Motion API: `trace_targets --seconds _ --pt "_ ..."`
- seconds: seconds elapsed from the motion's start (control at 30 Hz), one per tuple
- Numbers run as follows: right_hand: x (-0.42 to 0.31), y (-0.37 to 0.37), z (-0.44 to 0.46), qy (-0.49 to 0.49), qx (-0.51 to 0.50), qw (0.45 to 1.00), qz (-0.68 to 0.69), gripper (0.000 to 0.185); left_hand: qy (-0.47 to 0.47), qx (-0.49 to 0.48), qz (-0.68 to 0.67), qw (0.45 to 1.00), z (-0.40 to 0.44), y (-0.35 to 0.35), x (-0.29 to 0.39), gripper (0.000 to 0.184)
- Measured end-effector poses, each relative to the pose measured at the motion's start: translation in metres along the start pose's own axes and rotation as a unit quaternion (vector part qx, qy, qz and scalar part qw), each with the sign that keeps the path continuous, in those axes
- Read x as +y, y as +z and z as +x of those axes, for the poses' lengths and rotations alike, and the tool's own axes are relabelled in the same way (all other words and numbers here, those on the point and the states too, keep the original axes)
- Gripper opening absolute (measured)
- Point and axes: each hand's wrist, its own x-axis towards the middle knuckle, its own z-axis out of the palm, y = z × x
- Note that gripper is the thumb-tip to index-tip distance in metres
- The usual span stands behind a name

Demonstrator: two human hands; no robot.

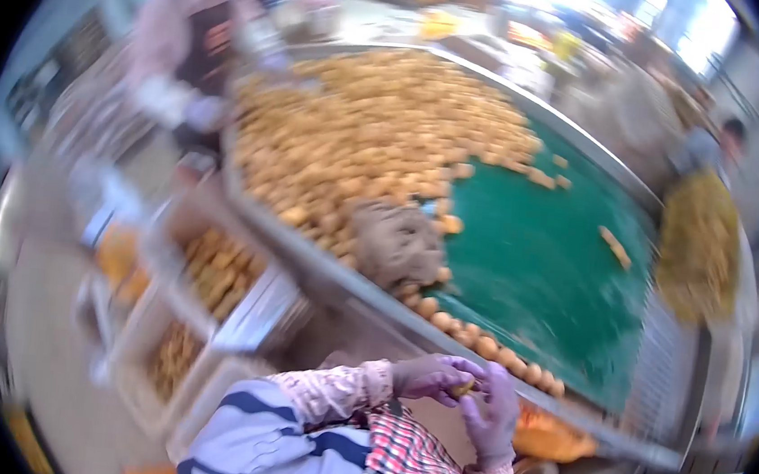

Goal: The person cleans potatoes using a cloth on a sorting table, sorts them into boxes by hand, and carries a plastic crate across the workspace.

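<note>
My left hand [441, 378], in a purple glove, holds a small yellowish-brown round item [463, 388] by its fingertips, just outside the table's near edge. Beside it my right hand [492, 414], gloved in the same purple, has its fingers raised and apart near the item; blur hides whether they touch it. Beyond both hands stands a green table [549, 261] with a metal rim. A row of round brown items [485, 346] lies along its near edge, and a large pile of them [380, 129] covers its far left part. A brownish cloth-like lump [397, 243] rests by the near edge.
A co-worker [187, 58] in gloves and a dark apron stands at the table's left. Crates [139, 351] with similar items are at lower left. An orange bag [552, 435] lies under the near edge. Another person [720, 158] is at right, by a full yellow sack [699, 247].
</note>
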Motion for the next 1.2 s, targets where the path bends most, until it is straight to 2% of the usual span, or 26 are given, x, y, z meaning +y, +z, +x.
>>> trace_targets --seconds 0.03,0.07,0.2,0.23,0.33,0.4,0.47,0.5,0.53,0.57,0.63,0.67,0.7,0.73,0.77,0.83,0.87,0.9,0.93,0.97,1.0,1.03,1.07,1.1,1.13,1.2 --pt "0.035 0.008 -0.015 -0.041 0.045 0.997 -0.041 0.052 0.002 0.06 -0.06 0.996 -0.01 -0.002 -0.013 0.038" --pt "0.053 0.009 -0.018 0.003 0.018 1.0 -0.015 0.058 0.003 0.102 -0.113 0.988 -0.016 -0.006 -0.027 0.037" --pt "0.129 0.007 -0.009 -0.027 -0.029 0.998 -0.045 0.048 0.086 0.15 -0.314 0.934 -0.042 -0.022 -0.097 0.029" --pt "0.142 0.013 -0.007 -0.046 -0.042 0.997 -0.052 0.045 0.109 0.223 -0.313 0.917 -0.055 -0.021 -0.108 0.025" --pt "0.151 0.033 0.007 -0.121 -0.073 0.974 -0.174 0.032 0.202 0.409 -0.357 0.815 -0.104 0.0 -0.117 0.022" --pt "0.153 0.04 0.014 -0.107 -0.098 0.973 -0.181 0.021 0.273 0.558 -0.373 0.689 -0.126 0.017 -0.12 0.022" --pt "0.169 0.04 0.022 -0.081 -0.112 0.978 -0.157 0.019 0.253 0.519 -0.476 0.663 -0.16 -0.019 -0.156 0.022" --pt "0.167 0.04 0.025 -0.038 -0.109 0.988 -0.101 0.02 0.27 0.579 -0.439 0.632 -0.171 -0.03 -0.177 0.021" --pt "0.169 0.042 0.026 -0.04 -0.1 0.99 -0.094 0.019 0.289 0.536 -0.51 0.608 -0.191 -0.046 -0.192 0.022" --pt "0.173 0.044 0.025 -0.04 -0.091 0.991 -0.088 0.018 0.303 0.543 -0.412 0.666 -0.215 -0.084 -0.242 0.021" --pt "0.175 0.043 0.025 -0.044 -0.103 0.988 -0.106 0.02 0.444 0.484 -0.5 0.565 -0.266 -0.119 -0.283 0.019" --pt "0.173 0.043 0.025 -0.055 -0.097 0.986 -0.121 0.022 0.482 0.573 -0.596 0.291 -0.281 -0.098 -0.212 0.02" --pt "0.171 0.045 0.024 -0.062 -0.088 0.985 -0.134 0.024 0.603 0.568 -0.49 0.272 -0.313 -0.146 -0.257 0.022" --pt "0.171 0.046 0.024 -0.065 -0.075 0.984 -0.148 0.026 0.634 0.558 -0.481 0.237 -0.341 -0.172 -0.259 0.028" --pt "0.173 0.047 0.025 -0.051 -0.076 0.986 -0.14 0.024 0.61 0.613 -0.469 0.183 -0.346 -0.174 -0.221 0.028" --pt "0.168 0.052 0.028 -0.032 -0.107 0.985 -0.129 0.023 0.682 0.524 -0.267 0.436 -0.36 -0.212 -0.216 0.033" --pt "0.165 0.05 0.027 -0.005 -0.105 0.986 -0.127 0.023 0.55 0.735 -0.292 0.267 -0.328 -0.226 -0.158 0.025" --pt "0.163 0.052 0.025 -0.007 -0.088 0.99 -0.11 0.021 0.545 0.716 -0.25 0.358 -0.298 -0.214 -0.121 0.018" --pt "0.16 0.055 0.024 -0.003 -0.063 0.993 -0.1 0.02 0.532 0.693 -0.199 0.444 -0.267 -0.203 -0.084 0.037" --pt "0.154 0.053 0.023 -0.005 -0.04 0.993 -0.11 0.018 0.483 0.736 -0.082 0.467 -0.212 -0.165 -0.032 0.044" --pt "0.163 0.051 0.017 0.015 -0.069 0.99 -0.125 0.018 0.449 0.694 0.009 0.563 -0.182 -0.163 -0.013 0.05" --pt "0.169 0.06 0.007 0.009 -0.03 0.989 -0.147 0.018 0.47 0.575 0.105 0.661 -0.153 -0.176 -0.006 0.054" --pt "0.173 0.064 0.004 -0.007 0.0 0.985 -0.171 0.019 0.44 0.534 0.083 0.717 -0.115 -0.175 0.009 0.055" --pt "0.166 0.059 -0.002 0.028 0.002 0.981 -0.191 0.019 0.444 0.402 0.097 0.795 -0.078 -0.165 0.024 0.051" --pt "0.154 0.055 -0.005 0.056 -0.004 0.977 -0.204 0.019 0.447 0.363 0.192 0.794 -0.038 -0.157 0.029 0.043" --pt "0.147 0.044 -0.018 0.1 0.02 0.972 -0.21 0.02 0.409 0.223 0.258 0.846 0.017 -0.135 0.025 0.023"
